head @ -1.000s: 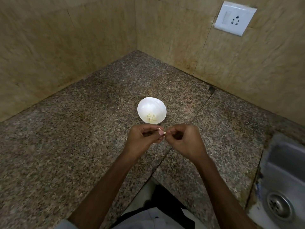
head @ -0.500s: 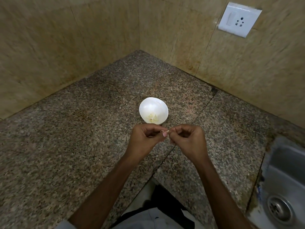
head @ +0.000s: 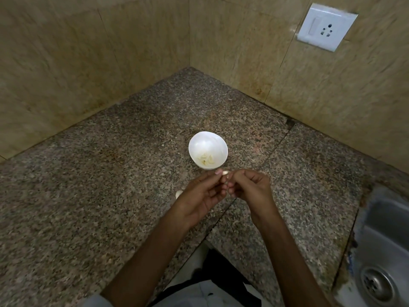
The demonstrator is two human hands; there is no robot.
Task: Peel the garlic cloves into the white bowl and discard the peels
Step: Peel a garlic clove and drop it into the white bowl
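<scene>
Left hand [head: 200, 196] fingers pinching garlic clove [head: 225, 173], right hand [head: 252, 187] fingers curled onto it, near white bowl [head: 208, 140]

The speckled brown-grey granite tabletop [head: 88, 196] looks polished yet dull, with a dense mottled grain. The small round white bowl [head: 204, 141] has a smooth, faintly pearly sheen; plastic or glazed ware, I cannot tell which. The peeled pale garlic cloves [head: 207, 160] inside look slightly glossy. The small pale garlic clove [head: 225, 173] pinched between the left hand [head: 199, 196] and right hand [head: 252, 185] looks matt. The beige stone-patterned wall tiles [head: 66, 63] are smooth and satin, stained brown near the base. The white rectangular plastic socket plate [head: 325, 27] is glossy. The grey stainless-steel sink [head: 380, 229] is dull, its edges grimy and rust-coloured.
</scene>
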